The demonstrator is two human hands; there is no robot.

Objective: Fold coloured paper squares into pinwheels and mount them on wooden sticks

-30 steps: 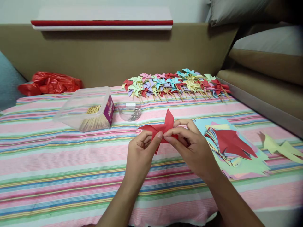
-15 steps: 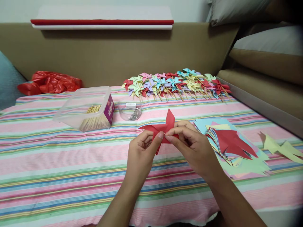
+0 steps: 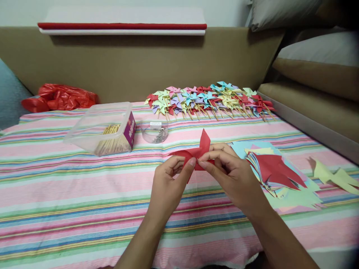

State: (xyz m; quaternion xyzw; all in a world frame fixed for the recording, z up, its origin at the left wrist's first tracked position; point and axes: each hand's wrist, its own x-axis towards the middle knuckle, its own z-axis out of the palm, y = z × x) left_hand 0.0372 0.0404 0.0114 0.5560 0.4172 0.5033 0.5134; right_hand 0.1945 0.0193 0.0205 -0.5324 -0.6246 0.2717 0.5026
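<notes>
A red paper pinwheel [image 3: 205,140] is held up over the striped cloth in front of me, its blades folded in toward the middle. My left hand [image 3: 174,177] is closed on it, with the thumb pressing near the centre. From the other side, my right hand [image 3: 230,175] pinches a tiny shiny metal pin [image 3: 198,160] at the pinwheel's centre. The pin is mostly covered by my fingertips. Beyond my hands, a round clear container [image 3: 155,133] holds loose metal pins and a white label.
A clear plastic box [image 3: 81,130] of wooden sticks stands left on the striped cloth [image 3: 84,194]. Many finished pinwheels [image 3: 207,98] lie at the back. Stacked cut paper [image 3: 276,168] and a yellow cut-out [image 3: 333,175] are right. A red plastic bag [image 3: 60,98] sits back left.
Both hands and the red pinwheel have shifted slightly to the right, and the pinwheel has tilted a little. The grip of each hand stays much the same.
</notes>
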